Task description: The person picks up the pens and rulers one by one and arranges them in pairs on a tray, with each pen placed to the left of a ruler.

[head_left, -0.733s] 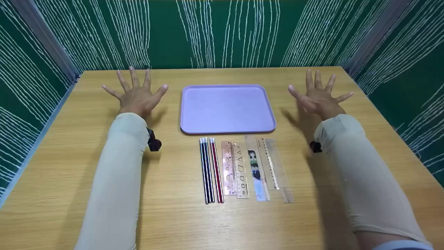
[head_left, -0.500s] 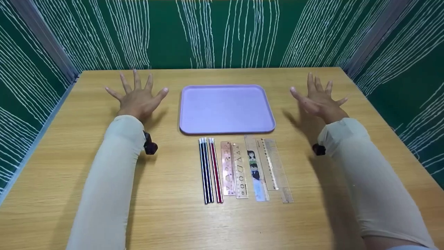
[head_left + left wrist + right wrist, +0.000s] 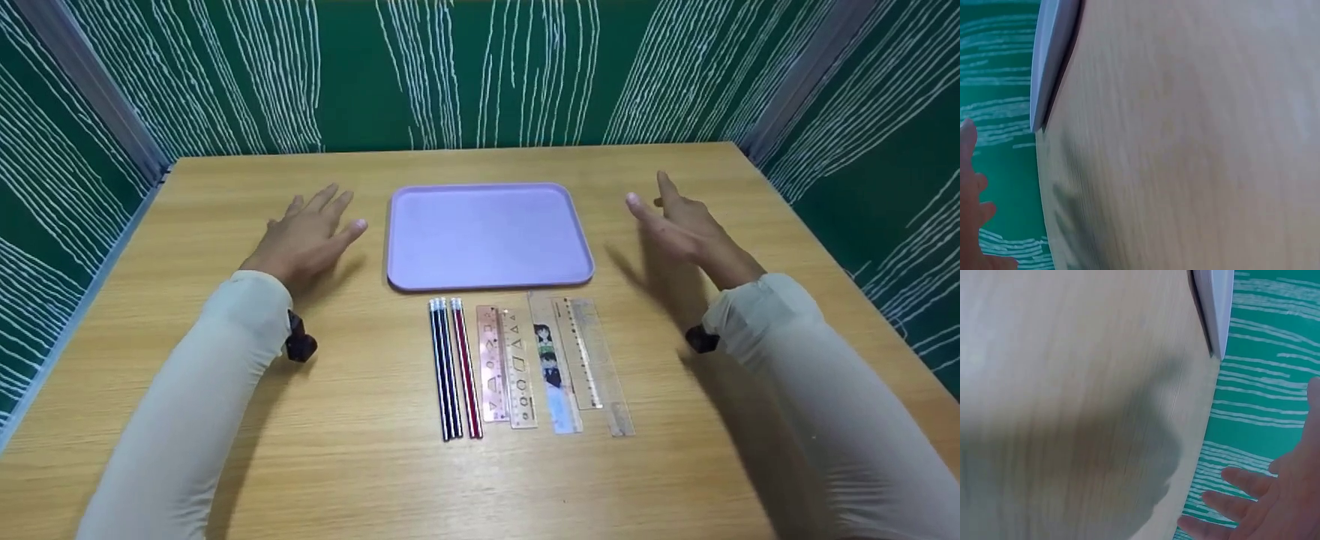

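My left hand [image 3: 304,234] hovers over the table to the left of a lilac tray [image 3: 491,236], its fingers loosely extended and holding nothing. On the tray's other side my right hand [image 3: 690,225] is also raised above the table, thumb apart from the fingers, with nothing in it. In front of the tray lie dark striped pencils [image 3: 445,367] and red striped pencils [image 3: 467,367]. Beside them are a pink stencil ruler [image 3: 492,364], a clear stencil ruler [image 3: 519,367], a ruler with cartoon figures [image 3: 553,364] and further clear rulers [image 3: 604,367]. Neither hand touches any of these.
The wooden table [image 3: 360,480] reaches back to a green wall [image 3: 352,82] with white streaks. Green panels also flank the table on the left and right. In both wrist views the tray's edge [image 3: 1047,62] shows near the top.
Both hands have drawn back slightly toward the person, and their widely spread fingers have come closer together. The tray, pencils and rulers stay where they were.
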Tool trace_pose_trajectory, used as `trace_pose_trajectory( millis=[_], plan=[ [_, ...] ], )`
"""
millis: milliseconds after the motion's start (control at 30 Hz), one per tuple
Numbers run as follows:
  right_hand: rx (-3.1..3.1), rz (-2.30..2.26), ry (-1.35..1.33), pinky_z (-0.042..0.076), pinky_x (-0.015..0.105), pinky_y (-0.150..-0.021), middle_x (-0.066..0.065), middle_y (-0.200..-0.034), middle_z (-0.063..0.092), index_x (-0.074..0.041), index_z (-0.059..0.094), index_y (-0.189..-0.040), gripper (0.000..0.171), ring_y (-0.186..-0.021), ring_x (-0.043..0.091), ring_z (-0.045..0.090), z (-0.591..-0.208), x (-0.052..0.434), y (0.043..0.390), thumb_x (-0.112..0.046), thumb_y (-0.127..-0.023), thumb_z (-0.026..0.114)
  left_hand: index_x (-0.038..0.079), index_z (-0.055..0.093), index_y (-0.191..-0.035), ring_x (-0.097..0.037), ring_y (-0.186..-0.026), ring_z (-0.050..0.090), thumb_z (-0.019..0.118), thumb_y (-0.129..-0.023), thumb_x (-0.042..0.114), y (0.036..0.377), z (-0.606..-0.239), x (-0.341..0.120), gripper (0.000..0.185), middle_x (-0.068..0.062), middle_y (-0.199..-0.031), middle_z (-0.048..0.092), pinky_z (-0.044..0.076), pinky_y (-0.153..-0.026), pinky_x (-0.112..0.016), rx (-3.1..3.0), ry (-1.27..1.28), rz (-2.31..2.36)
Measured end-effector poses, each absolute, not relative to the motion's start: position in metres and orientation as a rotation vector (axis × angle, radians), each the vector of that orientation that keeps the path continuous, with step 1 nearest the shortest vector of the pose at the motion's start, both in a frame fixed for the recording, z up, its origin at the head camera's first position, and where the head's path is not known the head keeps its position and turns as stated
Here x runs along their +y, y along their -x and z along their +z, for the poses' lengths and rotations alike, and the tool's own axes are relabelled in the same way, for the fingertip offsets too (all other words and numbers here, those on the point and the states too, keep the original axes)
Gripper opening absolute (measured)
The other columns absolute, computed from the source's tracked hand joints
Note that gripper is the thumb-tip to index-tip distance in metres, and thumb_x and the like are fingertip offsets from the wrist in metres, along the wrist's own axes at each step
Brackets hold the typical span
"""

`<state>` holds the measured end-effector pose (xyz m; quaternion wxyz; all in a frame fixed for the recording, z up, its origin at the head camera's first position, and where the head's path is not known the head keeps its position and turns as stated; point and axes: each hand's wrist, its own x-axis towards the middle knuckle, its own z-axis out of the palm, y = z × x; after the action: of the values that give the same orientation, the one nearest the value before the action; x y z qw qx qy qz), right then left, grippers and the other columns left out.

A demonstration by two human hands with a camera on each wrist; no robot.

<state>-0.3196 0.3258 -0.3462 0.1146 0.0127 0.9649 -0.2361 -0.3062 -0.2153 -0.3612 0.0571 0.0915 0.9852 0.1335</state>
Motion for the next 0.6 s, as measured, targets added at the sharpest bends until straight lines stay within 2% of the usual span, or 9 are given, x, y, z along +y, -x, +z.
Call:
trace_pose_trajectory(
  millis=[100, 200, 367, 600],
  plan=[
    [2.851, -0.684, -0.045, 0.014, 0.077, -0.117, 0.029, -0.166, 0.02, -0.023, -0.021, -0.161, 0.111, -0.152, 0.055, 0.013, -0.348, 0.32, 0.313, -0.093, -0.084, 0.019, 0.038, 0.01, -0.165, -0.046, -0.158, 0.009, 0.024, -0.097, 0.078, 0.3, -0.364, -0.208, 0.08, 0.0, -0.174, 0.007, 0.011, -0.118, -0.078, 2.987, -0.38, 0.389],
    [2.893, -0.706, -0.014, 0.023, 0.074, -0.117, 0.031, -0.162, 0.03, -0.019, -0.012, -0.164, 0.11, -0.15, 0.054, 0.024, -0.35, 0.313, 0.308, -0.09, -0.087, 0.022, 0.038, 0.013, -0.164, -0.041, -0.158, 0.015, 0.025, -0.098, 0.077, 0.293, -0.368, -0.203, 0.078, 0.001, -0.174, 0.012, 0.015, -0.12, -0.074, 2.978, -0.474, 0.381],
    [2.935, -0.781, 0.043, 0.036, 0.069, -0.113, 0.033, -0.153, 0.042, -0.012, 0.003, -0.166, 0.105, -0.14, 0.051, 0.043, -0.35, 0.303, 0.297, -0.084, -0.092, 0.028, 0.039, 0.015, -0.164, -0.038, -0.159, 0.014, 0.027, -0.099, 0.076, 0.286, -0.374, -0.193, 0.076, 0.006, -0.173, 0.012, 0.015, -0.122, -0.071, 2.928, -0.558, 0.368],
    [2.906, -0.823, 0.113, 0.05, 0.063, -0.102, 0.03, -0.151, 0.046, -0.014, 0.011, -0.165, 0.103, -0.12, 0.045, 0.063, -0.349, 0.288, 0.28, -0.083, -0.092, 0.032, 0.039, 0.025, -0.162, -0.041, -0.158, 0.014, 0.033, -0.099, 0.074, 0.28, -0.377, -0.177, 0.073, 0.011, -0.173, 0.01, 0.017, -0.122, -0.071, 2.889, -0.619, 0.321]
  ],
)
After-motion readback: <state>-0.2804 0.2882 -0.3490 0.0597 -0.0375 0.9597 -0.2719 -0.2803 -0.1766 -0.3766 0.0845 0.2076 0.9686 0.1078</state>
